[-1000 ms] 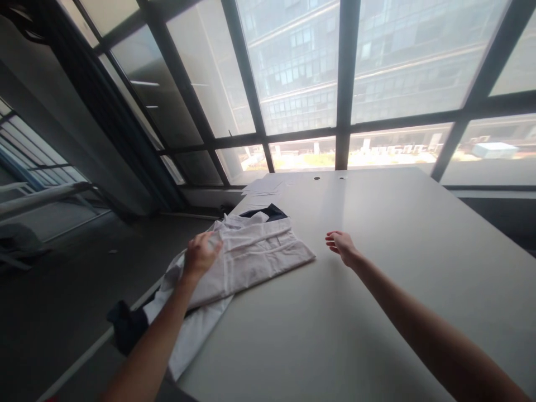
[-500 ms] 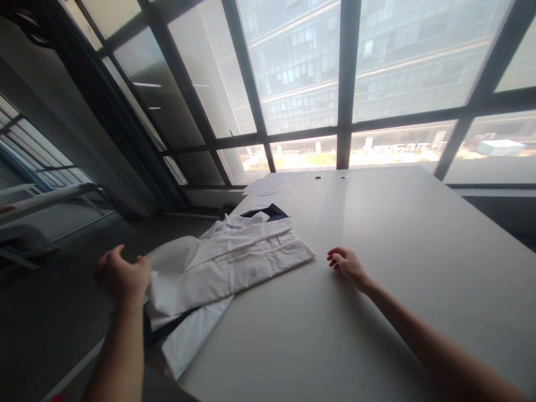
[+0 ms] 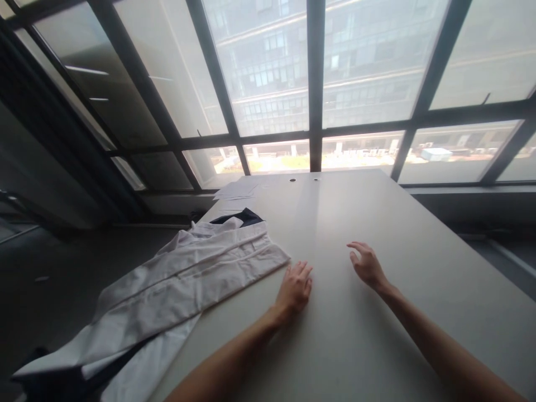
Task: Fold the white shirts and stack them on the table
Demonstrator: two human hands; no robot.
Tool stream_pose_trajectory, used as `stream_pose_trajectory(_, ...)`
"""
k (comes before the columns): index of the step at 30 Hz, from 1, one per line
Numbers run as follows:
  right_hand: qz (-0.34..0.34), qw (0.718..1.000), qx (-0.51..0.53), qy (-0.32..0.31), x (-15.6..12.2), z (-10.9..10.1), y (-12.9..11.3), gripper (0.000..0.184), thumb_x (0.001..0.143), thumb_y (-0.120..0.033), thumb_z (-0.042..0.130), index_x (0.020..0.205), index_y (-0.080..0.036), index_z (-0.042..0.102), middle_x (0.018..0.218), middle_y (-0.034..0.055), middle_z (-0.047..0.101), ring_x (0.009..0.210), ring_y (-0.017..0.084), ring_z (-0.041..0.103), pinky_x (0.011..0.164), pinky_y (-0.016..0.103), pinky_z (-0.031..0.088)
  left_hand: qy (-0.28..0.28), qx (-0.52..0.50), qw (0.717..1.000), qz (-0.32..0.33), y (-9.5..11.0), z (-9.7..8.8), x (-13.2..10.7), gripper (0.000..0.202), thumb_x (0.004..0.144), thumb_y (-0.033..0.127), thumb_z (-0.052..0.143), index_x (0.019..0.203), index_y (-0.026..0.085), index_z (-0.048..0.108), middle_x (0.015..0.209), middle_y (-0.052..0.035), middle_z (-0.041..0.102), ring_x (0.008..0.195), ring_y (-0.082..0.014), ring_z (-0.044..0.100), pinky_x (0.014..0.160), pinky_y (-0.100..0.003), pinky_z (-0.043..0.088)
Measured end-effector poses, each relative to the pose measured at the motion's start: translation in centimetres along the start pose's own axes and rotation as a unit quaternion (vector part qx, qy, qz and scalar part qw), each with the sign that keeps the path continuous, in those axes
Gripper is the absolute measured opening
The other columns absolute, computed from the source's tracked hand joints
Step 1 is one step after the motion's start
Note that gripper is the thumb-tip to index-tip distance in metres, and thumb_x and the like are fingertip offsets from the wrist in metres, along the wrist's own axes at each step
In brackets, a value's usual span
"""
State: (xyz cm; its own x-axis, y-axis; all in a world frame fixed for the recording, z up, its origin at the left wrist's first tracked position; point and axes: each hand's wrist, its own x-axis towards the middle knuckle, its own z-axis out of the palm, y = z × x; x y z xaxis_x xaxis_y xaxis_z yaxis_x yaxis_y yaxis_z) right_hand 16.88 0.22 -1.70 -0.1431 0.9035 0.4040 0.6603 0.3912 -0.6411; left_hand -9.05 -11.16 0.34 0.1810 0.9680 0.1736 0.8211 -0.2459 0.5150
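White trousers lie lengthwise on top of a pile at the table's left side, their far end hanging past the edge. Beneath them show more white cloth and a dark navy garment. My left hand rests palm down on the white table, just right of the trousers' waist end, holding nothing. Farther right, my right hand hovers over the tabletop, fingers apart and bent, with nothing in it.
Sheets of paper lie at the table's far left corner. A round cable hole is near the back edge. Behind the table stands a large framed window. Dark floor lies to the left.
My left hand has left the trousers' far end and moved right onto the table. That end now hangs down over the edge. The view has turned slightly right.
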Motion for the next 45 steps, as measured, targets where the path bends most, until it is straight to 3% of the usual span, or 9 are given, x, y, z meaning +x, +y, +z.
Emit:
stream_pose_trajectory(10, 0.005, 0.972, -0.221, -0.074, -2.4, -1.1, 1.6, 0.040, 0.095, -0.032, 0.051, 0.131, -0.024, 0.065, 0.140, 0.0132, 0.058, 0.131, 0.030, 0.048, 0.113, 0.045, 0.030, -0.024, 0.045, 0.998, 0.037, -1.2, 1.7, 3.4, 0.043, 0.095, 0.021, 0.049, 0.137, 0.026, 0.060, 0.156, -0.0105, 0.047, 0.149, -0.0302, 0.033, 0.121, -0.059, 0.020)
stream_pose_trajectory(14, 0.006, 0.972, -0.222, -0.076, -2.2, -1.4, 1.0, 0.039, 0.096, -0.033, 0.050, 0.131, -0.024, 0.065, 0.140, 0.0128, 0.058, 0.132, 0.029, 0.047, 0.114, 0.044, 0.027, 0.009, 0.076, 0.996, 0.048, -2.0, -0.4, 3.2, 0.039, 0.093, 0.020, 0.053, 0.128, 0.028, 0.065, 0.141, -0.0096, 0.059, 0.134, -0.0291, 0.051, 0.117, -0.052, 0.032)
stream_pose_trajectory(19, 0.014, 0.973, -0.216, -0.078, -2.2, -1.8, 0.6, 0.039, 0.096, -0.033, 0.051, 0.131, -0.024, 0.065, 0.140, 0.0136, 0.058, 0.132, 0.030, 0.047, 0.114, 0.044, 0.027, 0.140, 0.204, 0.967, -0.066, -4.0, -4.5, 2.5, 0.050, 0.085, 0.021, 0.066, 0.134, 0.031, 0.061, 0.127, -0.0106, 0.060, 0.119, -0.0333, 0.054, 0.101, -0.050, 0.042)
stream_pose_trajectory(25, 0.023, 0.976, -0.199, -0.078, -2.2, -2.0, 0.3, 0.040, 0.096, -0.033, 0.051, 0.132, -0.023, 0.065, 0.141, 0.0134, 0.057, 0.131, 0.029, 0.046, 0.114, 0.043, 0.025, 0.054, 0.159, 0.983, -0.078, -6.4, -5.8, 3.1, 0.021, 0.095, 0.027, 0.051, 0.109, 0.022, 0.066, 0.107, -0.0093, 0.069, 0.102, -0.0262, 0.065, 0.088, -0.034, 0.047)
stream_pose_trajectory(32, 0.032, 0.983, -0.174, -0.058, -2.1, -1.8, 0.2, 0.038, 0.093, -0.031, 0.055, 0.128, -0.023, 0.068, 0.138, 0.0130, 0.059, 0.130, 0.029, 0.047, 0.115, 0.044, 0.025, 0.165, 0.032, 0.985, 0.048, -0.7, -9.0, 3.1, 0.026, 0.099, 0.032, 0.045, 0.104, 0.022, 0.069, 0.097, -0.0077, 0.073, 0.094, -0.0256, 0.068, 0.087, -0.034, 0.050)
stream_pose_trajectory(35, 0.032, 0.990, -0.135, -0.039, -1.9, -1.6, 0.5, 0.037, 0.090, -0.029, 0.056, 0.123, -0.022, 0.070, 0.135, 0.0131, 0.061, 0.129, 0.029, 0.049, 0.115, 0.045, 0.026, 0.162, -0.018, 0.983, 0.089, 4.7, -7.1, 2.8, 0.026, 0.101, 0.033, 0.046, 0.107, 0.023, 0.070, 0.095, -0.0066, 0.072, 0.092, -0.0246, 0.067, 0.086, -0.033, 0.051)
stream_pose_trajectory(39, 0.100, 0.992, 0.049, 0.054, -1.0, -1.7, 1.8, 0.035, 0.085, -0.029, 0.051, 0.109, -0.018, 0.073, 0.121, 0.0134, 0.070, 0.117, 0.028, 0.059, 0.109, 0.044, 0.036, 0.029, -0.033, 0.992, 0.122, 10.8, 0.6, 3.0, 0.029, 0.100, 0.021, 0.046, 0.115, 0.023, 0.070, 0.097, -0.0059, 0.073, 0.088, -0.0213, 0.068, 0.082, -0.031, 0.052)
stream_pose_trajectory(42, 0.161, 0.955, 0.201, 0.145, -0.3, -2.2, 3.0, 0.040, 0.085, -0.036, 0.044, 0.106, -0.014, 0.071, 0.111, 0.0146, 0.073, 0.106, 0.026, 0.065, 0.099, 0.040, 0.047, -0.035, 0.015, 0.986, 0.160, 13.3, 5.5, 2.8, 0.032, 0.095, 0.022, 0.056, 0.125, 0.021, 0.067, 0.097, -0.0079, 0.075, 0.089, -0.0241, 0.069, 0.084, -0.035, 0.054)
stream_pose_trajectory(45, 0.174, 0.945, 0.225, 0.163, -0.2, -2.6, 3.6, 0.043, 0.086, -0.040, 0.041, 0.103, -0.013, 0.070, 0.107, 0.0148, 0.074, 0.100, 0.026, 0.067, 0.093, 0.039, 0.051, -0.073, 0.009, 0.975, 0.208, 13.9, 5.5, 1.6, 0.043, 0.095, 0.024, 0.060, 0.138, 0.025, 0.059, 0.109, -0.0068, 0.075, 0.101, -0.0246, 0.068, 0.093, -0.039, 0.052)
